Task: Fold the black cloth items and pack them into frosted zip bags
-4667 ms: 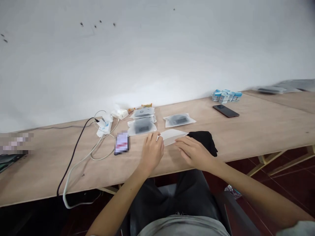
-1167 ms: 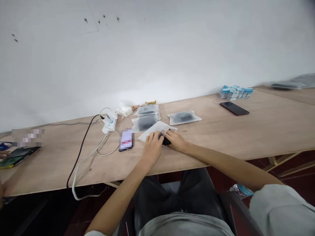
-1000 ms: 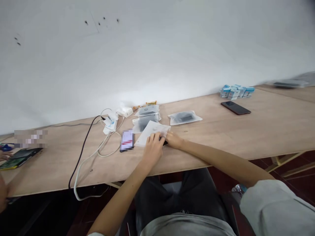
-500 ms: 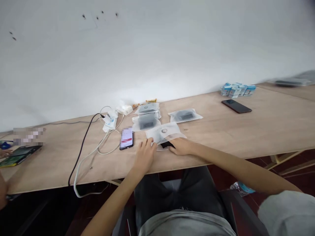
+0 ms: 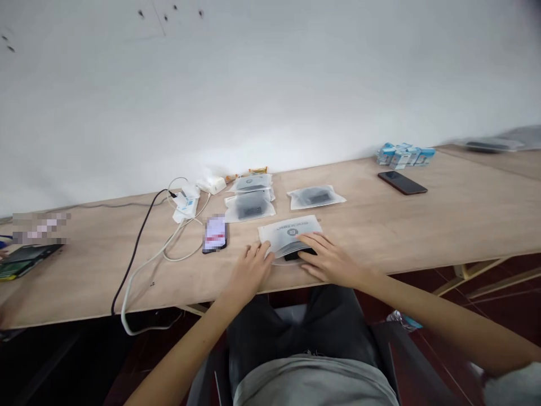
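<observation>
A frosted zip pouch (image 5: 286,231) with a round dark logo lies in front of me. At its near opening a flat black object (image 5: 292,255) shows partly; its kind is not clear. My left hand (image 5: 252,266) pinches the pouch's left edge with bent fingers. Spread fingers of my right hand (image 5: 327,258) rest over the pouch's right part and the black object. Behind it lies another frosted pouch (image 5: 316,197) with a dark item inside. More such pouches (image 5: 250,206) overlap in a stack behind my left hand.
A lit phone (image 5: 214,233) lies left of the stack, beside a power strip (image 5: 186,204) with white and black cables. To the right are a dark phone (image 5: 402,182) and small blue-white boxes (image 5: 406,155). The table's front edge runs close to my lap.
My right hand has come out from the pouch's opening and now lies spread on top of its right side. My left hand stays at the left edge. The pouch lies flatter, its logo showing.
</observation>
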{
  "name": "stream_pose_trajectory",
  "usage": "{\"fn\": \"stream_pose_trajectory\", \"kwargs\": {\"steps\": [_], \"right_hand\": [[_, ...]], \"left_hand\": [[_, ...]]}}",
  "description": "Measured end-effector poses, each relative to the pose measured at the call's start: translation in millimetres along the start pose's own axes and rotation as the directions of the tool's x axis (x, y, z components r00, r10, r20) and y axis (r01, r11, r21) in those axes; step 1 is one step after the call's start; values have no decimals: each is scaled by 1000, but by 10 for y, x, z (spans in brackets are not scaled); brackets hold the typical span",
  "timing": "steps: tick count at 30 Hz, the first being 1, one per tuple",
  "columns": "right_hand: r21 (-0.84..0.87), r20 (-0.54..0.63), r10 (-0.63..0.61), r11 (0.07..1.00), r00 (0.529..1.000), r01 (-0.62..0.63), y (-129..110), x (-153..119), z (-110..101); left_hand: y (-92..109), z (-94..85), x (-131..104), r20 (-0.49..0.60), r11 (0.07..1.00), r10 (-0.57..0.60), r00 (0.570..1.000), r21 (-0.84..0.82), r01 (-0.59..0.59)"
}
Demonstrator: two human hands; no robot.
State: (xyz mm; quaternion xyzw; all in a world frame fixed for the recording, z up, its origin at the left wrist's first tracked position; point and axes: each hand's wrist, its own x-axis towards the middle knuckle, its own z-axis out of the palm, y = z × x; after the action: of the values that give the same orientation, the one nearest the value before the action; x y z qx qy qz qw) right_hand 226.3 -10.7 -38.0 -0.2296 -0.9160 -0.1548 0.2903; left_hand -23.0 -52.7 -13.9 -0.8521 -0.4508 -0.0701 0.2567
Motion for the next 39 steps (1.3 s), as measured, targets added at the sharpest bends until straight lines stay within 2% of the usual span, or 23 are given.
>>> {"fn": "stream_pose_trajectory", "kwargs": {"steps": [4,9,12,16,20,25,28,31,35,39], "right_hand": [[69,0,59,996,998,-59,85,26,-27],[172,41,113,978,993,-118,208,221,-310],[227,104,147,959,984,-168,318,315,-474],[263,152,178,941,972,-213,447,371,-559],[338,126,170,919,977,-204,547,439,-626],[461,11,299,845,954,-271,619,513,-671],[472,39,322,829,946,-301,634,538,-637],[409,94,280,864,955,-293,659,556,-639],[329,162,252,898,954,-293,687,585,-718],[312,183,261,899,948,-308,611,671,-725]], "left_hand": [[-5,-42,108,-76,998,54,996,-36,-57],[-143,-379,335,-161,939,-52,986,-343,-6],[-270,-561,431,-128,850,-131,983,-525,45],[-382,-664,471,-18,771,-167,986,-625,119],[-458,-713,445,44,804,-168,985,-572,162],[-516,-686,448,75,873,-172,982,-451,187],[-488,-616,493,-2,865,-155,988,-483,135],[-454,-575,528,-78,878,-150,986,-469,96],[-441,-577,536,-73,902,-161,984,-416,116],[-415,-570,555,-81,890,-153,985,-444,101]]}}
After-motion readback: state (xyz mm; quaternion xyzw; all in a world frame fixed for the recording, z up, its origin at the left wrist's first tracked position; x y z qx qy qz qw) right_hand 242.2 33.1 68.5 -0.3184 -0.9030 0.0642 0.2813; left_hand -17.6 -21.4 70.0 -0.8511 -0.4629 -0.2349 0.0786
